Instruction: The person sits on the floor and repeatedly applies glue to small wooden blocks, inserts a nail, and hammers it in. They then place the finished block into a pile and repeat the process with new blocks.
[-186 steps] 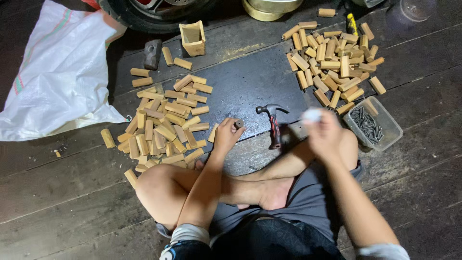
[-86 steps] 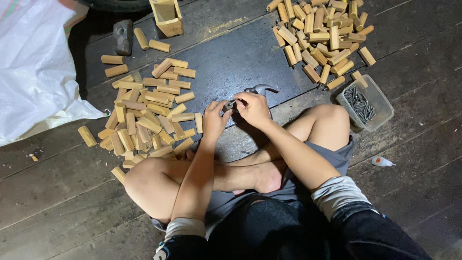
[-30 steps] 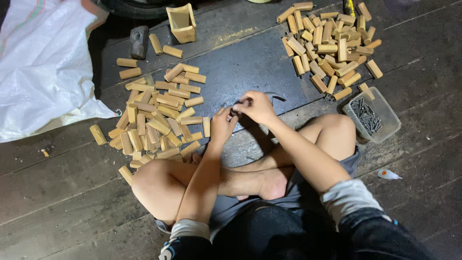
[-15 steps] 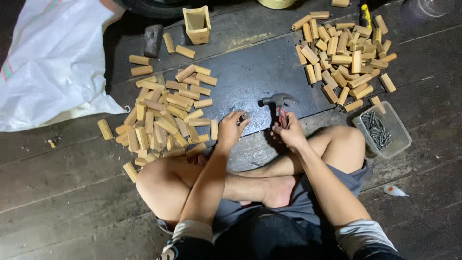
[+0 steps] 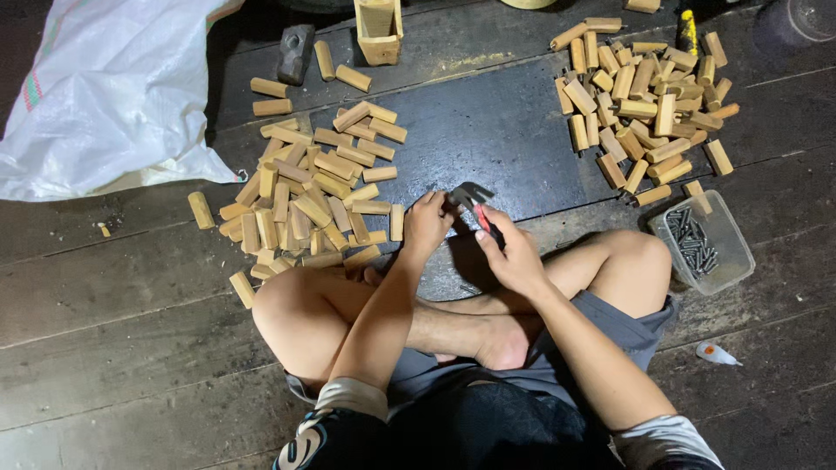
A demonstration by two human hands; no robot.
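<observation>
Gripping a small claw hammer (image 5: 475, 202) by its red handle, right hand (image 5: 515, 257) is wrapped around the shaft, dark steel head raised just ahead of the knuckles. Left hand (image 5: 427, 224) is pinched narrow on something tiny, too small to tell, touching the dark flat board (image 5: 496, 139) right beside the hammer head. Looks like the hold-and-strike step; a tap would call for a steady pinch and fingers kept out from under the head. Left of the left hand: heap of short wooden blocks (image 5: 305, 196), pale, sawn, rectangular. Beyond the right hand, a second heap (image 5: 644, 96); near it, a clear plastic tub of dark nails (image 5: 697, 244). Floor (image 5: 113, 331): rough weathered planks.
</observation>
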